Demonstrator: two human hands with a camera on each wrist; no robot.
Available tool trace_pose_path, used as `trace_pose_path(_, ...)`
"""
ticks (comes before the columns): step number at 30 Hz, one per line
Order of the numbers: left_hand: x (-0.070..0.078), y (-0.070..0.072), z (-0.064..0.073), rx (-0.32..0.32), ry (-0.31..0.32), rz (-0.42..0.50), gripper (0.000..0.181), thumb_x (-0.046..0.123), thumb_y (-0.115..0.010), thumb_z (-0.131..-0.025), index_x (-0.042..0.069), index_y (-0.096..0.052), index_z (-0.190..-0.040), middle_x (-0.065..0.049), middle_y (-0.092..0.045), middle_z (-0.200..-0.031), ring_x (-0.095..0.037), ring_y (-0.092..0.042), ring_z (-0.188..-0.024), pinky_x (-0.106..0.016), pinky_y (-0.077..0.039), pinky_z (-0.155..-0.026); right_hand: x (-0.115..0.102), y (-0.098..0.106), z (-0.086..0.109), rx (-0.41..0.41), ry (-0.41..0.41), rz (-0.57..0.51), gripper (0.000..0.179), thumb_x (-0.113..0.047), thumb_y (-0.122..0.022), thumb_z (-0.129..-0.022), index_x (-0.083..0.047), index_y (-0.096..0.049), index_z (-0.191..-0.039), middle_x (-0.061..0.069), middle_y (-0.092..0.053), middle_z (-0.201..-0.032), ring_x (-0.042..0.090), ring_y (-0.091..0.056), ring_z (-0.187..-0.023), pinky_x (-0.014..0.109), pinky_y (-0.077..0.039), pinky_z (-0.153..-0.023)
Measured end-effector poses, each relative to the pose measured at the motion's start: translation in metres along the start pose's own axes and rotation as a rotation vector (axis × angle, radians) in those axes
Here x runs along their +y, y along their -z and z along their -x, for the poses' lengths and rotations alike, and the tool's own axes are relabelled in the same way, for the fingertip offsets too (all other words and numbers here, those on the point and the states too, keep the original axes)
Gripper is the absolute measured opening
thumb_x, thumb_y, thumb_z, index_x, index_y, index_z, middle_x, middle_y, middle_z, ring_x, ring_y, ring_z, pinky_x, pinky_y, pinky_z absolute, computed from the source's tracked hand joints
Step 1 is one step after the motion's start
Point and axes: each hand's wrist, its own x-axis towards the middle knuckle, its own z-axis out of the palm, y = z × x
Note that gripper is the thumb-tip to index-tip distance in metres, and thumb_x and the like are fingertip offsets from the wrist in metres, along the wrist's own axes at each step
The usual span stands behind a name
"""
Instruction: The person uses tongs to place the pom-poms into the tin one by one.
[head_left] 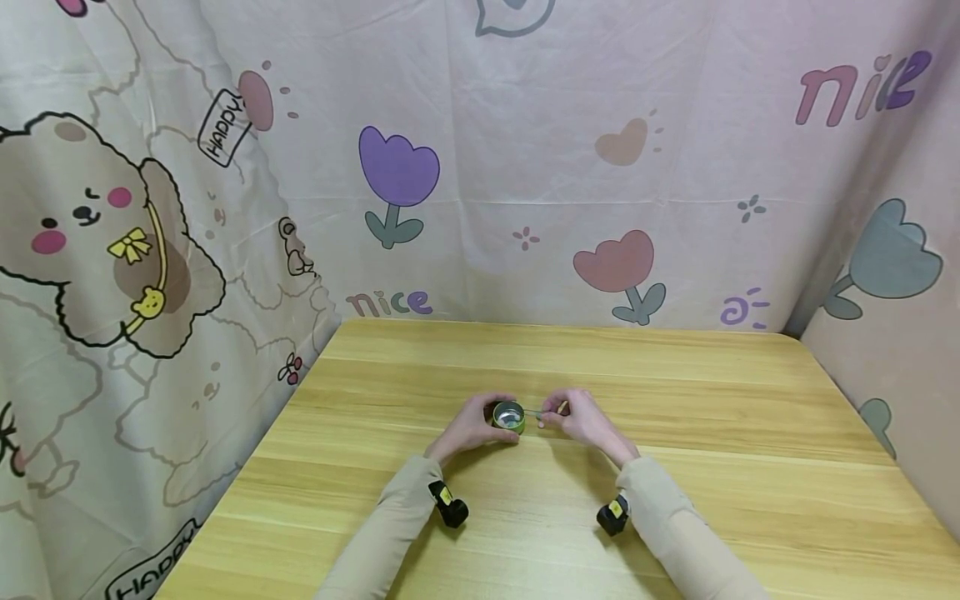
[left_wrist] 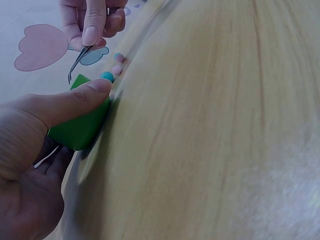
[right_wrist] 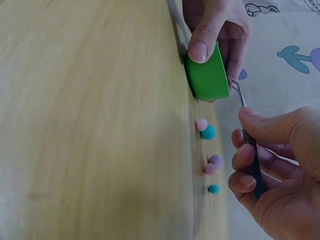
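My left hand [head_left: 474, 427] grips a small round green tin [head_left: 508, 417] that stands on the table with its open top up and a shiny metal inside. In the left wrist view the thumb lies along one side of the tin [left_wrist: 82, 127], the other fingers beyond it. My right hand [head_left: 581, 419] pinches bent-tip tweezers [right_wrist: 254, 165]. Their tips are by the tin's rim, and I see nothing between them. Small pompoms lie on the table near the tin, among them a teal pompom [right_wrist: 208, 132], a pink pompom [right_wrist: 201, 124] and a purple pompom [right_wrist: 215, 161].
A light wood table [head_left: 735, 400] spreads around both hands. Behind it and at its sides hangs a printed cloth [head_left: 510, 167] with flowers and a bear. Each wrist wears a small black camera, such as the left wrist camera [head_left: 450, 507].
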Motion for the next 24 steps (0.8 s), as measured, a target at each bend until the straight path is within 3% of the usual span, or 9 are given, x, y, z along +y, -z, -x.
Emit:
trace_pose_path(5,0.000,0.000,0.000,-0.001,0.010,0.003,0.068,0.006,-0.086,-0.076,-0.005,-0.055,-0.135,-0.022,-0.065,-0.128,-0.035,-0.065,-0.115,-0.046,-0.054,-0.103,0.002,0.004,0.004,0.011,-0.033,-0.019,0.007,-0.005,-0.069,-0.092,0.000,-0.071,-0.095,0.016,-0.073,-0.096,0.014,-0.060,-0.071,0.018,-0.048,-0.057)
trace_pose_path(9,-0.001,0.000,0.000,-0.001,0.013,-0.005,0.068,0.007,-0.087,-0.076,-0.005,-0.055,-0.135,-0.022,-0.065,-0.128,-0.035,-0.065,-0.115,-0.046,-0.054,-0.103,0.005,0.008,0.009,0.031,-0.055,-0.014,0.006,-0.005,-0.069,-0.092,0.000,-0.070,-0.094,0.019,-0.075,-0.104,0.011,-0.055,-0.067,0.017,-0.046,-0.054)
trace_pose_path(14,-0.001,0.000,0.000,-0.001,0.015,-0.008,0.068,0.006,-0.086,-0.076,-0.004,-0.055,-0.135,-0.022,-0.065,-0.127,-0.036,-0.065,-0.116,-0.046,-0.054,-0.103,0.010,0.014,0.014,0.052,-0.057,0.010,0.006,-0.006,-0.069,-0.092,-0.001,-0.071,-0.092,0.011,-0.071,-0.086,0.009,-0.050,-0.061,0.017,-0.040,-0.050)
trace_pose_path(24,-0.002,0.000,0.000,-0.003,0.023,-0.008,0.068,0.007,-0.086,-0.077,-0.004,-0.055,-0.136,-0.022,-0.064,-0.129,-0.035,-0.065,-0.117,-0.046,-0.054,-0.103,0.019,0.022,0.021,0.067,-0.067,0.013,0.009,-0.009,-0.070,-0.092,-0.001,-0.072,-0.096,0.009,-0.068,-0.085,0.010,-0.054,-0.066,0.018,-0.045,-0.053)
